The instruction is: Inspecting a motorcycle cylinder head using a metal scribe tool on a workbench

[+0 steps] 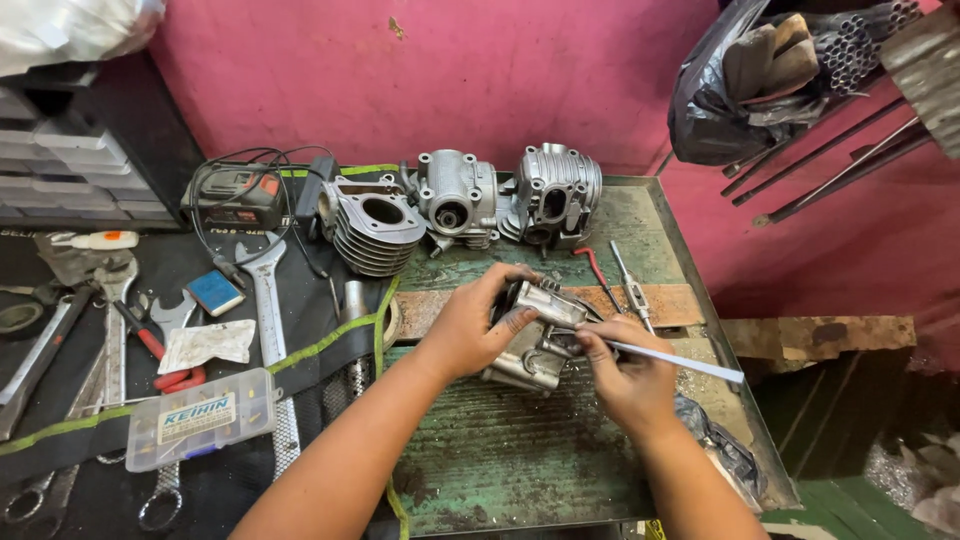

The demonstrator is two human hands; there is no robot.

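The left hand [470, 325] clasps a grey engine part [535, 345] on the green desk [520, 450]; the right hand [625, 375] pinches a thin white stick [680, 362] against it. The job looks midway: two similar parts [505, 200] wait behind, untouched.

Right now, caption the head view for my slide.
Left hand steadies a metal engine part on the green workbench while the right hand holds a thin tool to it.

A silver-grey metal engine part [535, 340] and a thin white rod [680, 362] sit over the surface [520, 450], its green paint worn and scratched. Behind rises a pink wall [480, 70]; at left, red-handled pliers [150, 350] lie on a black mat edged in lime green [230, 470].
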